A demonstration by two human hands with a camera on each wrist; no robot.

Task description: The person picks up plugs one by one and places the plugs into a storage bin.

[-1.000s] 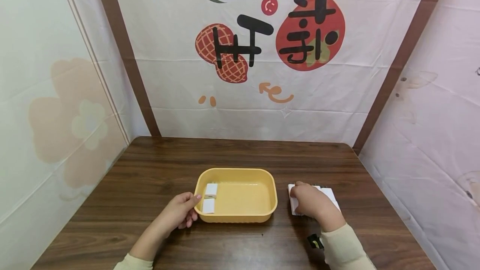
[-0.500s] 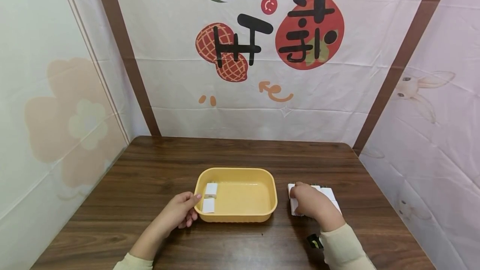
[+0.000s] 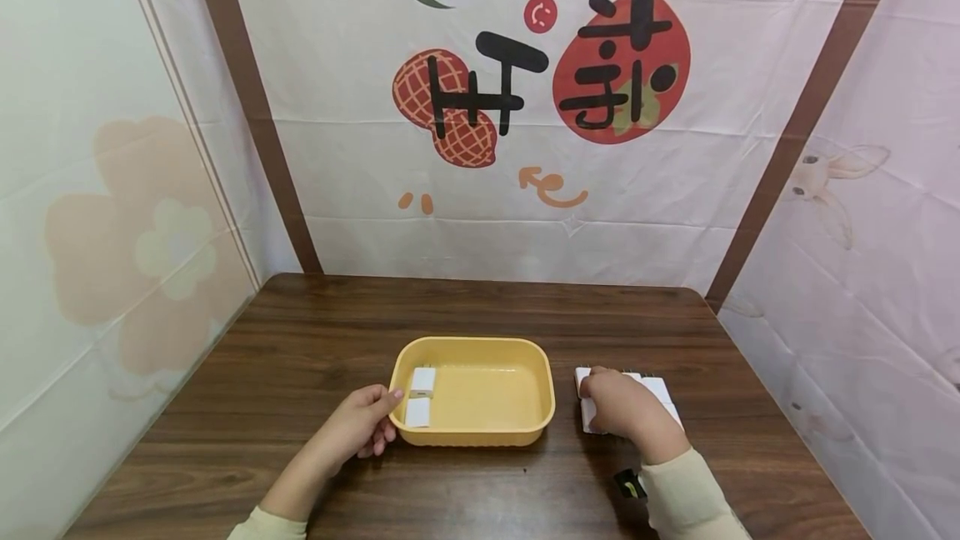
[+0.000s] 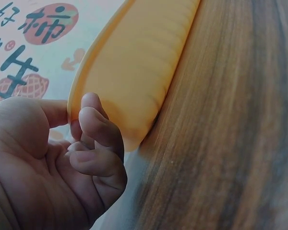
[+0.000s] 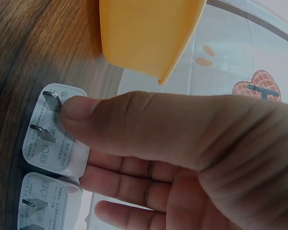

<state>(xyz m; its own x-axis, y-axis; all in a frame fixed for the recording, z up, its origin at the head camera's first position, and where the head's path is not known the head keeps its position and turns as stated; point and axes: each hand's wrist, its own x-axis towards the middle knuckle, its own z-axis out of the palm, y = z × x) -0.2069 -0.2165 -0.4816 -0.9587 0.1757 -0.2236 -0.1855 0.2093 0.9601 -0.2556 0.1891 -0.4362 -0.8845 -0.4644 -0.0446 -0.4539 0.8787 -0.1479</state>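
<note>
My left hand [image 3: 360, 423] pinches the left rim of a yellow plastic tray [image 3: 472, 437], thumb on the rim and the other fingers curled outside, as the left wrist view also shows. Inside the tray, two white chargers [image 3: 423, 379] lie along its left wall. Right of the tray, my right hand [image 3: 630, 411] is over a group of white chargers [image 3: 656, 390]. The right wrist view shows it pinching one white plug charger [image 5: 48, 148], thumb by the metal prongs and fingers at the far side. Another charger [image 5: 41, 199] sits beside that one.
A small black item with a yellow-green mark [image 3: 628, 484] lies by the right sleeve, partly covered. The dark wooden table [image 3: 480, 307] ends at a printed cloth backdrop [image 3: 337, 165], with cloth walls at both sides.
Both hands, the tray and the chargers stay in place. Only the head view shifts very slightly.
</note>
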